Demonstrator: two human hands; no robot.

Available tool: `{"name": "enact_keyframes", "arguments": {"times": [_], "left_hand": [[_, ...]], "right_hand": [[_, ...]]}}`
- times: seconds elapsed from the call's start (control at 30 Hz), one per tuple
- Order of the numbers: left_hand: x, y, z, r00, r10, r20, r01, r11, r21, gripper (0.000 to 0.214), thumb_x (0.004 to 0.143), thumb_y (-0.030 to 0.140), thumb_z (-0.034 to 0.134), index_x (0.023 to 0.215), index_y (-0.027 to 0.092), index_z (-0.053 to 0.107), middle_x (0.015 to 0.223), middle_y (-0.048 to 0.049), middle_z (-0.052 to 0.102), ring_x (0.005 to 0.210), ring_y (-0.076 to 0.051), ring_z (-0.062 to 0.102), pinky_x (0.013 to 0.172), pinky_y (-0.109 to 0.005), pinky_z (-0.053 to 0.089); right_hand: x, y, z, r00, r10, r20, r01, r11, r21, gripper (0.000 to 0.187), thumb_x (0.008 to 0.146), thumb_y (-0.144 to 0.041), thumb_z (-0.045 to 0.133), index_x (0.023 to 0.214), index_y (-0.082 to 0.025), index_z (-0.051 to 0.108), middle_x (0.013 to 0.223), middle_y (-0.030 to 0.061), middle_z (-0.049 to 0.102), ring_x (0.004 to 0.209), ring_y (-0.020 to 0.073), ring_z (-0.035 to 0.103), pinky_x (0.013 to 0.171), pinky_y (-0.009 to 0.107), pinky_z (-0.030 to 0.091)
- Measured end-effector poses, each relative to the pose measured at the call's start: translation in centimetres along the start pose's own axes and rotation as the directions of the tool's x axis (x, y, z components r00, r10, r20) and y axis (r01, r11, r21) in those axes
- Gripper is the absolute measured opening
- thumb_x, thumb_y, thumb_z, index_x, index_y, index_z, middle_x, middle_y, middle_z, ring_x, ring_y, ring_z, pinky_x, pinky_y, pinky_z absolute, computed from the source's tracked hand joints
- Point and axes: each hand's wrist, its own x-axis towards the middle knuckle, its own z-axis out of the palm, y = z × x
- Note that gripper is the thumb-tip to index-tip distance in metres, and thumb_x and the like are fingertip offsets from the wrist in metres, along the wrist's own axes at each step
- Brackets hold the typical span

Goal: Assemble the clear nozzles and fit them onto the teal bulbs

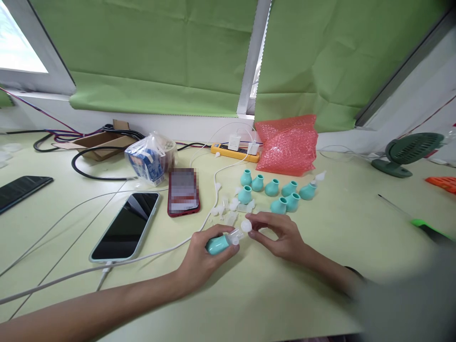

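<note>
My left hand (201,254) is wrapped round a teal rubber bulb (218,244) with a clear plastic tip (235,236) pointing right. My right hand (281,234) pinches a small white plastic cap (246,225) just beside that tip. Both hands rest on the pale green table (249,299). Behind them stand several more teal bulbs (272,187), one with a white nozzle fitted (310,187). Small clear plastic pieces (228,209) lie scattered just left of the bulbs.
Two phones lie to the left, a black-screened one (126,227) on a white cable and a red one (183,192). Further back are a plastic bag with a blue carton (149,159), a yellow power strip (235,152), pink bubble wrap (288,142), a green fan (409,152) and a cardboard tray (98,142).
</note>
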Motion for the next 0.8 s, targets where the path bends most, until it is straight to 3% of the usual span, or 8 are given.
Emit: {"name": "enact_keyframes", "arguments": {"times": [0.13,0.47,0.67,0.8], "left_hand": [[-0.1,-0.2,0.1,1.000,-0.007,-0.013,0.007,1.000,0.007,0.021,0.068,0.028,0.060,0.085,0.018,0.064,0.079,-0.0023,0.065,0.069,-0.016,0.058,0.063,-0.024,0.045],[-0.1,-0.1,0.1,0.991,0.118,0.064,-0.127,0.978,0.163,0.018,0.069,0.023,0.056,0.082,0.016,0.066,0.056,0.0003,0.056,0.050,-0.010,0.047,0.048,-0.020,0.035],[-0.1,0.2,0.2,0.974,0.186,0.126,-0.210,0.954,0.213,0.020,0.071,0.022,0.053,0.085,0.016,0.066,0.053,0.0006,0.049,0.048,-0.009,0.044,0.046,-0.020,0.031],[-0.1,0.2,0.2,0.978,0.179,0.111,-0.200,0.954,0.223,0.020,0.071,0.023,0.053,0.085,0.016,0.066,0.053,0.0007,0.049,0.047,-0.009,0.043,0.045,-0.020,0.030]], "right_hand": [[0.3,-0.6,-0.8,0.991,0.111,0.074,-0.119,0.986,0.113,0.019,0.070,-0.015,0.059,0.088,-0.018,0.061,0.072,0.0036,0.061,0.061,0.0119,0.055,0.054,0.024,0.048],[0.8,-0.6,-2.4,0.918,0.042,0.394,-0.032,0.999,-0.033,0.017,0.075,-0.021,0.054,0.088,-0.015,0.063,0.063,0.0032,0.059,0.057,0.0110,0.053,0.053,0.023,0.041],[0.8,-0.9,-2.5,0.906,0.067,0.417,-0.073,0.997,-0.003,0.017,0.074,-0.025,0.056,0.084,-0.014,0.065,0.060,0.0023,0.060,0.052,0.0091,0.052,0.050,0.021,0.042],[0.6,-0.6,-2.0,0.906,0.140,0.399,-0.190,0.978,0.090,0.019,0.071,-0.025,0.059,0.084,-0.014,0.066,0.060,0.0031,0.061,0.050,0.0094,0.053,0.044,0.019,0.044]]}}
